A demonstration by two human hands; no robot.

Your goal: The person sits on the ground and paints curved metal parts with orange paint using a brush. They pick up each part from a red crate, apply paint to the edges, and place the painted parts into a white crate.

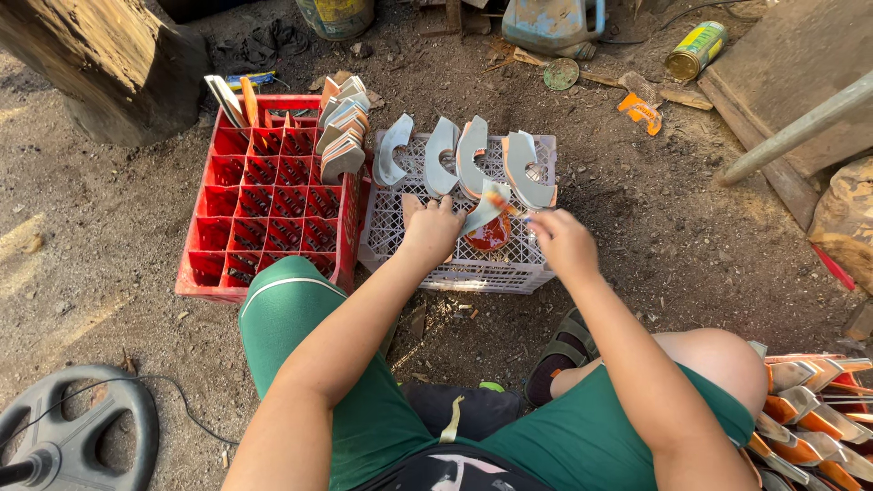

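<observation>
Head view: the left hand (430, 229) is closed on a curved metal blade (485, 207), holding it just above the white crate (473, 264), over an orange-red patch. The right hand (564, 242) pinches a small thing at the blade's right end; what it is cannot be told. Four more curved blades (455, 156) stand along the crate's far edge. To the left, a red crate (264, 195) holds a stack of blades at its far right corner; most compartments look unfilled. At the near right lies a heap of orange-handled blades (809, 409), so much seems left.
</observation>
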